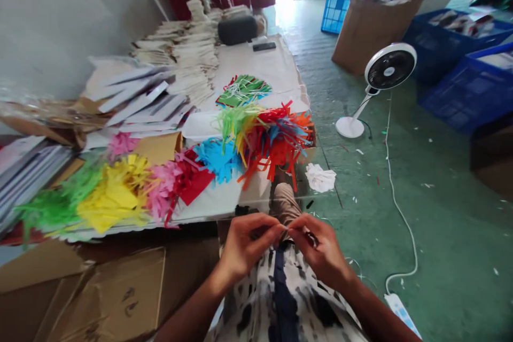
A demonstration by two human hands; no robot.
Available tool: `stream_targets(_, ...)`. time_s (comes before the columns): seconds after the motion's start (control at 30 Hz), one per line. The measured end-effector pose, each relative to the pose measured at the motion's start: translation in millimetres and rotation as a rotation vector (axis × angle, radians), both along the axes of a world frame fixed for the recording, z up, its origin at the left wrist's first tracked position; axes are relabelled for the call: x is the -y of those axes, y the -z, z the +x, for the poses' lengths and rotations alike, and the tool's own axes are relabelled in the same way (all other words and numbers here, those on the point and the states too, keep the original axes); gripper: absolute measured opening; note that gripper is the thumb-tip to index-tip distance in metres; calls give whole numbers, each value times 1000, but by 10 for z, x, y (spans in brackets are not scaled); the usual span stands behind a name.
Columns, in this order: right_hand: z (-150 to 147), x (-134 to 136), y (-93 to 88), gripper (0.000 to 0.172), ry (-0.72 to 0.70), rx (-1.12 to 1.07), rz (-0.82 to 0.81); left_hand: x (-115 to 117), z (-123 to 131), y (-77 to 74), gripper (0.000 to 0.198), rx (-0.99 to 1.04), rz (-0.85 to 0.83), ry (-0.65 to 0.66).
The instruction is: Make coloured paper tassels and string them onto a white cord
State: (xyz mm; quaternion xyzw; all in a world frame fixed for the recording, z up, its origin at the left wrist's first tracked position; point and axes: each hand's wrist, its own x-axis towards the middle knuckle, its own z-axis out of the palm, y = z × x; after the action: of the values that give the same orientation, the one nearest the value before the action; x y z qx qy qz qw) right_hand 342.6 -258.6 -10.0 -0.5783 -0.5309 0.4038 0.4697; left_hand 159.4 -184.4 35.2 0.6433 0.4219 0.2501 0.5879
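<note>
Green painted concrete floor [441,235] runs along the right, flecked with paper scraps, and a grey wall [68,21] closes the left. Between them stretches a long table under a white cloth [256,61], its near edge scalloped and slightly crinkled. Both bare hands sit low over the person's lap, just beyond the table's near right corner. The left hand [248,243] and right hand [320,251] curl inward, their fingertips pressed together, pinching a thin strand [282,230] that is too fine to identify. A dark sliver [311,238] shows among the right fingers. A khaki-trousered knee [285,206] rises just beyond the hands.

On the table, soft fringed tissue paper lies in three main heaps: a green, yellow, pink and red heap [120,187], a shaggy multicoloured cluster [264,141], and a flatter green bundle [243,91]. Glossy white sheets [140,99] and tall stacks of pale paper [188,59] crowd the far left. On the floor to the right stand one white pedestal fan [388,72], two blue plastic crates [452,45] and one large cardboard box [372,32].
</note>
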Motion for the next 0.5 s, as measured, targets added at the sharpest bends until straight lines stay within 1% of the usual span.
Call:
stream_targets(0.07, 55, -157, -80, 26, 82, 11, 62, -279, 42, -48, 32, -48, 98, 59)
stream_targets(0.1, 90, -227, -107, 26, 147, 15, 92, -433, 89, -59, 30, -97, 184, 74)
stream_targets(0.2, 210, -403, -122, 26, 321, 25, 126, -890, 305, -13, 17, -349, 544, 25)
stream_targets(0.23, 250, -454, -111, 27, 344, 34, 121, -1021, 389, 25, 12, -453, 649, 0)
stream_targets(0.27, 289, -506, -98, 28, 348, 53, 115, -1136, 470, 70, 13, -548, 721, -16)
stream_targets(0.3, 328, -563, -86, 29, 342, 82, 108, -1232, 543, 119, 17, -624, 762, -20)
stream_targets(0.37, 405, -714, -79, 27, 312, 179, 105, -1372, 651, 213, 23, -710, 773, 13)
stream_targets(0.47, 509, -1069, -112, 13, 213, 434, 153, -1483, 693, 314, 16, -716, 741, 80)
stream_targets(0.5, 534, -1215, -127, 12, 157, 549, 166, -1504, 682, 332, 14, -702, 733, 83)
